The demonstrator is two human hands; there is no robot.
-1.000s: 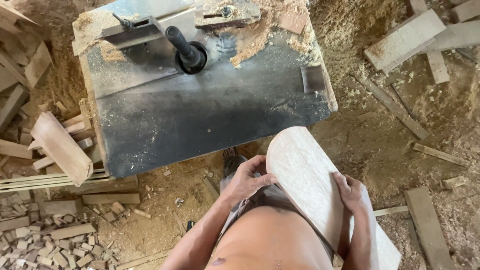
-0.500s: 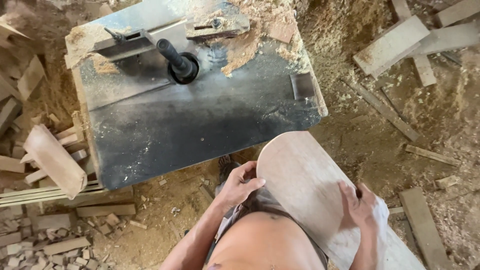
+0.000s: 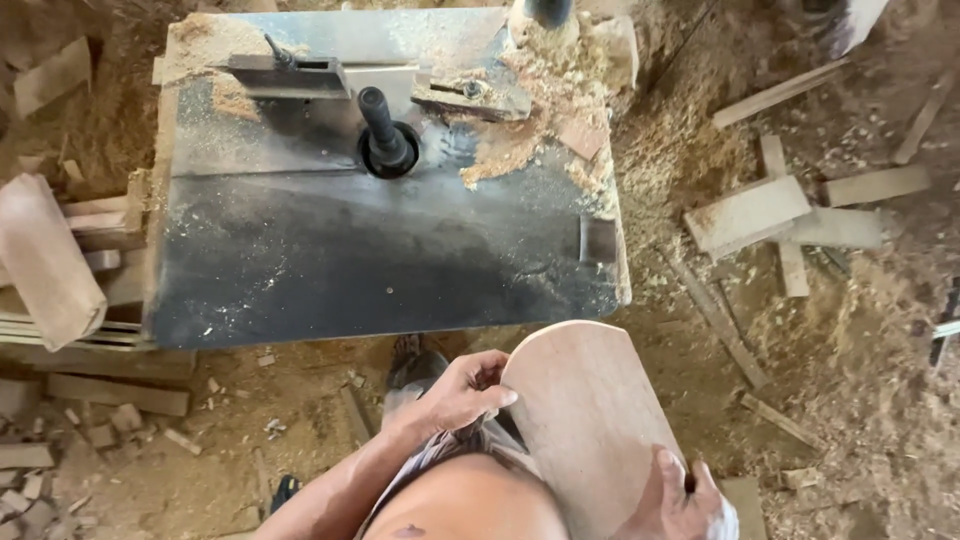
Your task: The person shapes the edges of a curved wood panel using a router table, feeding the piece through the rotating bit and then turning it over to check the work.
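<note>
The rounded wooden board (image 3: 590, 420) is held in front of the person's body, below the near edge of the machine table (image 3: 380, 260), with its curved end pointing toward the table. The left hand (image 3: 455, 395) has its grip clamped on the board's left edge near the curved end. The right hand (image 3: 685, 495) has its grip closed on the lower right edge.

Hazards, as judged from this position:
- The upright spindle (image 3: 380, 130) stands exposed in the table; fingers wrapped over the board edge could reach it if the board is fed close.
- Sawdust (image 3: 520, 140) covers the rear of the table and could make the board slide unevenly.
- Loose wood offcuts (image 3: 760, 215) and a stack of boards (image 3: 60, 260) lie on the floor; footing could shift.
</note>
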